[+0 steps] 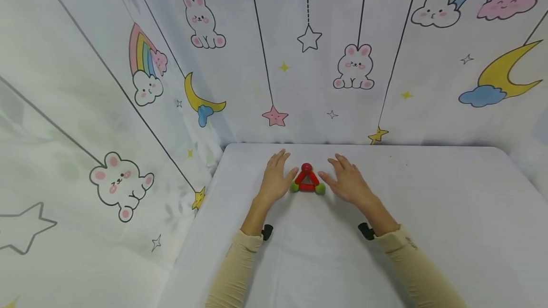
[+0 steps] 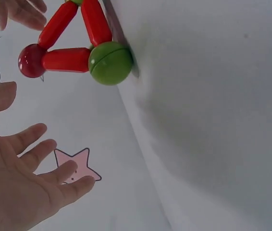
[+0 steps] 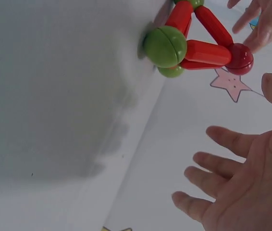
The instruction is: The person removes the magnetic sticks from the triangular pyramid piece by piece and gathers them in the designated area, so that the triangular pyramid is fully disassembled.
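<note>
A small frame of red rods (image 1: 306,187) joined by balls stands on the white table, with a red ball (image 1: 306,167) at its top and green balls (image 1: 320,188) at its base corners. The right wrist view shows another green ball (image 3: 171,71) behind the nearer one, so it looks like a pyramid. My left hand (image 1: 276,179) is just left of it, fingers spread and apart from it. On its other side is my right hand (image 1: 348,182), also spread, palm facing the frame. Neither hand holds anything.
The white table (image 1: 428,213) extends to both sides and toward me. Behind it hangs a white cloth (image 1: 239,51) printed with rabbits, stars, moons and rainbows, which continues down the left side. A black wrist-worn piece (image 1: 366,231) sits near each sleeve cuff.
</note>
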The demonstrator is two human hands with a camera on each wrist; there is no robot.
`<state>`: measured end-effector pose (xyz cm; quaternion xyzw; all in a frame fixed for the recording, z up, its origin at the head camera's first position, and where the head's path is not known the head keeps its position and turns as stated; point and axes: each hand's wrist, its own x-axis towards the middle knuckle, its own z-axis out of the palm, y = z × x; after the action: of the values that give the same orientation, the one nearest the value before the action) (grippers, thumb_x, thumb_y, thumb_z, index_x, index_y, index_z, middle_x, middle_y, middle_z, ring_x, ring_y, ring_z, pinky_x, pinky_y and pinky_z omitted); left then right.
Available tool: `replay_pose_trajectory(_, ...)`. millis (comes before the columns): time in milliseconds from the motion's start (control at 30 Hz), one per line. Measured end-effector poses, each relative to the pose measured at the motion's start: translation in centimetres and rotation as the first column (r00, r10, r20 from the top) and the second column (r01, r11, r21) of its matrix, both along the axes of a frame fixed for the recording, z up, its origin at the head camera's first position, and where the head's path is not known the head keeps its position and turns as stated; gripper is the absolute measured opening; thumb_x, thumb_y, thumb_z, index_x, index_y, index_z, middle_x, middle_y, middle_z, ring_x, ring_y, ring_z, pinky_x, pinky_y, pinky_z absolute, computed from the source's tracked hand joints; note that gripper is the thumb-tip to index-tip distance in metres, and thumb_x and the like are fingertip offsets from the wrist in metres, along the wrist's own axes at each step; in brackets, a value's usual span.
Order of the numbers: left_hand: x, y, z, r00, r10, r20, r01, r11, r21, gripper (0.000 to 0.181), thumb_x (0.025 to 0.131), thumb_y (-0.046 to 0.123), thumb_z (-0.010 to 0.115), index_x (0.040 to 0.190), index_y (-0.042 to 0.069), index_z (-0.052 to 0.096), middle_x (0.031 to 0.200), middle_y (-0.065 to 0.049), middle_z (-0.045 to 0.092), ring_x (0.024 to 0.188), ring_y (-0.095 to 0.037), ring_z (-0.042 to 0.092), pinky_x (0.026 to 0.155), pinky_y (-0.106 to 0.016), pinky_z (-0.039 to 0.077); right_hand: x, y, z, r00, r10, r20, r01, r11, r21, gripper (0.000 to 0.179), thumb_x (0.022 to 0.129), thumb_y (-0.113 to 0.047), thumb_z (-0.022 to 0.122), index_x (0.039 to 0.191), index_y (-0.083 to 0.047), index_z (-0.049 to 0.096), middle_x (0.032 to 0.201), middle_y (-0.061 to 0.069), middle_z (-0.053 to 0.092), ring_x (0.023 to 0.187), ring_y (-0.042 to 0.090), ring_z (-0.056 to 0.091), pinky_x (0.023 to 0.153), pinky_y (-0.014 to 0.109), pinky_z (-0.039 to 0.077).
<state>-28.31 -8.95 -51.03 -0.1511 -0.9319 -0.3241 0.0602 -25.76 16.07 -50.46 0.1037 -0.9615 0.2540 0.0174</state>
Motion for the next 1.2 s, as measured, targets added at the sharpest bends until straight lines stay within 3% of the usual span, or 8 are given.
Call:
replay_pose_trajectory(200,0.1,0.9,0.0,0.999,-0.031,0.012,0.029,0.989,0.142,0.054,0.108,0.039,0.056,0.156,0.017,0.046,0.166,-0.003,0.038,0.152,-0.029,0.035,0.121,-0.055,0.033,-0.3,-0.8,0.0,1.0,-0.001,-0.005,0.001,1.0,-0.015,0.07,0.107,-0.053,0.052,0.156,-0.004,0.043,0.166,0.025,0.029,0.149,0.049,0.033,0.117,0.067,0.03)
replay_pose_trajectory(367,-0.2,1.2,-0.4,0.997,-0.068,0.023,0.057,0.949,0.309,0.049,0.107,0.031,0.06,0.152,0.016,0.051,0.158,-0.005,0.048,0.138,-0.034,0.053,0.113,-0.053,0.044,-0.7,-1.4,-0.1,1.0,0.004,0.002,-0.004,0.998,-0.064,0.063,0.105,-0.048,0.059,0.151,-0.006,0.051,0.161,0.025,0.039,0.146,0.047,0.04,0.111,0.068,0.038)
replay_pose_trajectory(500,-0.6,1.5,-0.9,0.995,-0.086,0.053,0.053,0.895,0.443,0.047,0.105,0.023,0.066,0.149,0.012,0.055,0.153,-0.008,0.053,0.131,-0.039,0.059,0.109,-0.048,0.049,-0.8,-1.9,-0.3,1.0,-0.004,0.004,0.004,0.995,-0.104,0.058,0.103,-0.044,0.064,0.145,-0.005,0.058,0.152,0.024,0.051,0.14,0.046,0.048,0.11,0.066,0.041)
replay_pose_trajectory(667,-0.7,2.1,-1.3,0.987,-0.112,0.118,0.016,0.787,0.617,0.047,0.098,0.017,0.076,0.142,0.014,0.061,0.148,-0.007,0.056,0.129,-0.036,0.062,0.103,-0.039,0.054,-0.9,-2.3,-0.6,0.999,-0.021,-0.026,0.017,0.985,-0.171,0.049,0.1,-0.036,0.07,0.134,-0.002,0.067,0.132,0.02,0.068,0.121,0.041,0.064,0.098,0.059,0.053)
replay_pose_trajectory(933,-0.9,3.5,-2.0,0.984,-0.114,0.137,-0.026,0.67,0.742,0.054,0.085,-0.001,0.084,0.135,0.006,0.065,0.14,-0.016,0.061,0.122,-0.03,0.067,0.095,-0.034,0.058,-1.4,-3.2,-1.5,0.997,-0.037,-0.067,0.018,0.962,-0.273,0.034,0.097,-0.029,0.076,0.12,-0.004,0.075,0.114,0.013,0.076,0.103,0.032,0.072,0.084,0.05,0.06)
replay_pose_trajectory(1067,-1.1,4.1,-2.3,0.984,-0.107,0.142,-0.042,0.637,0.77,0.055,0.084,-0.004,0.084,0.134,0.008,0.065,0.136,-0.015,0.064,0.12,-0.028,0.069,0.091,-0.034,0.06,-1.5,-3.4,-2.0,0.995,-0.027,-0.098,-0.005,0.95,-0.311,0.029,0.097,-0.025,0.077,0.117,-0.004,0.077,0.109,0.011,0.078,0.097,0.029,0.074,0.08,0.048,0.061)
replay_pose_trajectory(1200,-1.0,4.3,-2.4,0.987,-0.095,0.127,-0.041,0.622,0.782,0.055,0.082,-0.004,0.085,0.133,0.008,0.066,0.134,-0.013,0.065,0.118,-0.027,0.07,0.089,-0.035,0.06,-1.6,-3.7,-2.2,0.993,-0.013,-0.121,-0.027,0.948,-0.317,0.028,0.096,-0.022,0.078,0.116,-0.003,0.077,0.107,0.012,0.078,0.093,0.028,0.075,0.078,0.047,0.061)
